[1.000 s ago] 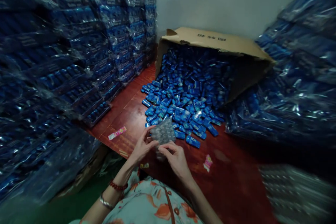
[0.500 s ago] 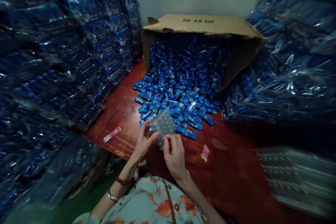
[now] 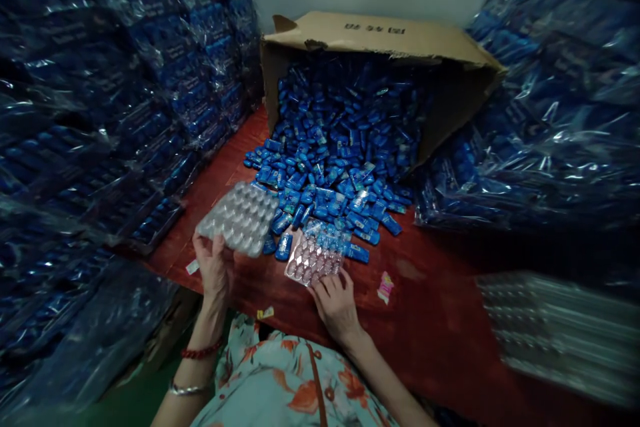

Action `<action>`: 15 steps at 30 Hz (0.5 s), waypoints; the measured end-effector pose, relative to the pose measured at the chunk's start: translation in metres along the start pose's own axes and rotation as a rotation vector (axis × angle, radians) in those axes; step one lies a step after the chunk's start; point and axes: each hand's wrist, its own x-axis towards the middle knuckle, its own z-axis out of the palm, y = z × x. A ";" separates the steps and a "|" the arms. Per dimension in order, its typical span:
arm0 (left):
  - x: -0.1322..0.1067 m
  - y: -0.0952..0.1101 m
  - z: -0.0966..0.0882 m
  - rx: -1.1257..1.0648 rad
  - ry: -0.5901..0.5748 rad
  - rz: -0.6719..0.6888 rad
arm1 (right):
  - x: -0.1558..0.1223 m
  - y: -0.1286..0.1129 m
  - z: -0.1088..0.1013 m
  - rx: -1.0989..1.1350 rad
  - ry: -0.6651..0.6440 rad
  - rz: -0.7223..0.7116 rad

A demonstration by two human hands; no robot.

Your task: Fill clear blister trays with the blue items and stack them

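Observation:
My left hand [image 3: 215,267] grips the near edge of a clear plastic blister tray [image 3: 239,217] and holds it up over the left part of the red table [image 3: 440,327]. My right hand [image 3: 336,300] pinches the near edge of a second clear blister tray [image 3: 316,255], which rests on the table against a heap of small blue packets [image 3: 330,173]. The packets spill from a cardboard box [image 3: 380,37] lying on its side at the back.
Stacks of plastic-wrapped blue packs [image 3: 100,113] wall in the left side, and more [image 3: 550,113] rise on the right. A pile of empty clear trays [image 3: 560,337] lies at the right front. Small pink wrappers [image 3: 385,287] lie on the table.
The stack of trays held between both hands has been split. My left hand carried one tray out to the left, and my right hand kept the other low on the table.

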 end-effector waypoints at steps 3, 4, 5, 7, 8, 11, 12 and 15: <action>-0.022 -0.009 0.006 0.117 -0.056 -0.054 | 0.003 -0.003 0.000 0.154 0.127 0.115; -0.032 -0.012 0.011 0.161 -0.092 -0.088 | 0.010 -0.004 -0.005 0.228 0.189 0.158; -0.042 -0.015 0.015 0.195 -0.140 -0.126 | 0.019 -0.006 -0.011 0.305 0.228 0.191; -0.060 -0.018 0.025 0.217 -0.252 -0.194 | 0.038 -0.011 -0.024 0.449 0.186 0.203; -0.067 -0.019 0.030 0.208 -0.305 -0.217 | 0.048 -0.013 -0.029 0.511 0.128 0.182; -0.077 -0.021 0.037 0.166 -0.420 -0.249 | 0.066 -0.015 -0.039 0.672 -0.008 0.155; -0.077 -0.021 0.037 0.157 -0.440 -0.250 | 0.069 -0.013 -0.040 0.720 -0.042 0.175; -0.074 -0.022 0.037 0.138 -0.499 -0.267 | 0.070 -0.007 -0.047 0.804 -0.152 0.249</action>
